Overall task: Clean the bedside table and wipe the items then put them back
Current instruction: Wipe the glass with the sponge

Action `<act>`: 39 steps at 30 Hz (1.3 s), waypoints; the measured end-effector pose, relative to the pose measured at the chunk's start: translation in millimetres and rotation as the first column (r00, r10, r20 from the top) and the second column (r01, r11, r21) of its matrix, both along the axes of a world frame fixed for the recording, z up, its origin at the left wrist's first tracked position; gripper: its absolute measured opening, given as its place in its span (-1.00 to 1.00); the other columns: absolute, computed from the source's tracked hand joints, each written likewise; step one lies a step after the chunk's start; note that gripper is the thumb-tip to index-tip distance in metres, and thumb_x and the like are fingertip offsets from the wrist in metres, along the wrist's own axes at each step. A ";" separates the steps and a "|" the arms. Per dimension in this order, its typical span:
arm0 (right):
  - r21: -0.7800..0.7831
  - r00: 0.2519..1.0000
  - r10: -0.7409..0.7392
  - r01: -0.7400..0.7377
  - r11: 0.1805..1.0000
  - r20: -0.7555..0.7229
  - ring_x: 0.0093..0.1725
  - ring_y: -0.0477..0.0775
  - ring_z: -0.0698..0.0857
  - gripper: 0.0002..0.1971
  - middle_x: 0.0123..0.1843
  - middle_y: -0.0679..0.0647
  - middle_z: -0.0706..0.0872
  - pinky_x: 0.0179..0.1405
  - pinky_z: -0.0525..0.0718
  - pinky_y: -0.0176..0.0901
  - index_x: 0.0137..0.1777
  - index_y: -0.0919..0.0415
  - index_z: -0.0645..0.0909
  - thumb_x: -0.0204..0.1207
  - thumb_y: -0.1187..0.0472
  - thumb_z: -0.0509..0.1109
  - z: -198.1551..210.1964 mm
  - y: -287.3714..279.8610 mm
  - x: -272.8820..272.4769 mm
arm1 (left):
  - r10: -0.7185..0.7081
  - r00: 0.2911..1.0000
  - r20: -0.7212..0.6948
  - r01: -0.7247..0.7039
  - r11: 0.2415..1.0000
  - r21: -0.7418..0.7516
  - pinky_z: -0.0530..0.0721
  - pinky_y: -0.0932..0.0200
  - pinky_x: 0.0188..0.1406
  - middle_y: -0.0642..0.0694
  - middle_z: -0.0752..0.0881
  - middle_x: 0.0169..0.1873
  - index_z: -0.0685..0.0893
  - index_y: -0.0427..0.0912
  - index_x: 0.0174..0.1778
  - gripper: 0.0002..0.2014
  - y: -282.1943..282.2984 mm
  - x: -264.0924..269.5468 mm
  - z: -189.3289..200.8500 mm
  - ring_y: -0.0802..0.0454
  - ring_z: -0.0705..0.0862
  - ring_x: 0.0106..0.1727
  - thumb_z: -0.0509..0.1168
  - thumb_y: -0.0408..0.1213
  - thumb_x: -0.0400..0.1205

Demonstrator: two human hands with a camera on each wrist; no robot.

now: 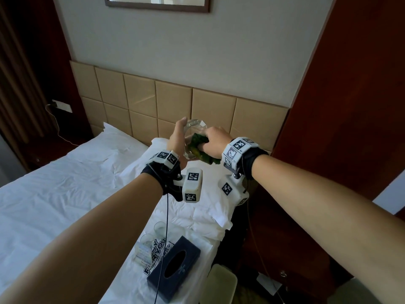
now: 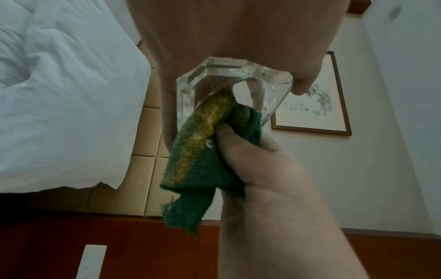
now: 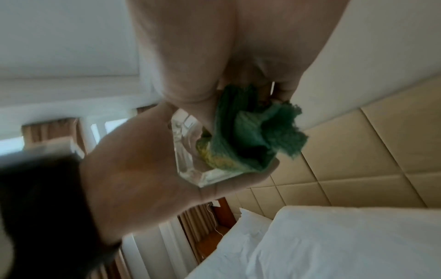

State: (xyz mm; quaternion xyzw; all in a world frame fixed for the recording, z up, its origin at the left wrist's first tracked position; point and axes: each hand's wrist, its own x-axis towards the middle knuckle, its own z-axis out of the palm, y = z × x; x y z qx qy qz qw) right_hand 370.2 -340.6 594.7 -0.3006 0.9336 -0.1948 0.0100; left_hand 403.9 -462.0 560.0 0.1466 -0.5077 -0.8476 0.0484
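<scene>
My left hand point(image 1: 178, 139) holds a thick, clear faceted glass ashtray point(image 1: 194, 128) up in the air above the pillow, thumb and fingers curled round its rim. My right hand point(image 1: 213, 142) grips a bunched green and yellow cloth point(image 1: 197, 150) and presses it into the hollow of the ashtray. In the left wrist view the ashtray point(image 2: 229, 79) sits against my palm with the cloth point(image 2: 203, 151) pushed into it by my right hand point(image 2: 262, 169). The right wrist view shows the cloth point(image 3: 250, 132) inside the ashtray point(image 3: 190, 169), cupped by my left hand point(image 3: 143, 169).
On the white bed point(image 1: 65, 194) below lie a dark tissue box point(image 1: 174, 268), two drinking glasses point(image 1: 160, 229), a printed card point(image 1: 156, 253) and small packets point(image 1: 142, 253). The red-brown bedside table point(image 1: 282, 249) stands at the right beside the bed. A padded headboard point(image 1: 175, 102) is behind.
</scene>
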 end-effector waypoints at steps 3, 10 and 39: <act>-0.188 0.974 0.022 0.022 0.982 0.224 0.07 0.10 0.74 -0.74 0.08 0.07 0.78 0.19 0.70 0.02 0.22 0.09 0.72 0.55 0.24 0.42 -7.8 6.4 -6.2 | -0.001 1.000 0.007 0.002 0.999 -0.047 0.63 -0.37 0.23 -0.23 0.80 0.09 0.76 -0.08 0.18 -0.37 2.1 0.7 -2.5 -0.27 0.74 0.18 0.31 0.31 0.38; -0.501 0.866 0.184 0.086 0.861 0.465 0.22 0.19 0.72 -0.74 0.08 0.12 0.80 0.38 0.59 0.16 0.05 -0.03 0.72 0.54 0.37 0.42 -24.0 25.0 -18.2 | -0.061 0.998 -0.018 0.060 0.996 -0.062 0.69 -0.17 0.10 -0.12 0.83 -0.32 0.73 -0.15 -0.16 -0.57 5.5 1.0 -6.1 -0.12 0.76 -0.17 0.13 0.10 0.69; -0.517 0.992 -0.063 0.110 0.849 0.108 0.02 0.03 0.75 -0.82 0.03 -0.01 0.80 0.08 0.69 -0.06 0.14 0.11 0.73 0.55 0.23 0.45 1.1 17.2 -38.9 | -0.128 0.983 -0.130 0.157 0.956 0.246 0.52 -0.54 0.23 -0.28 0.74 0.16 0.69 -0.11 0.29 -0.42 -25.4 -35.3 -15.6 -0.36 0.72 0.16 0.12 0.27 0.63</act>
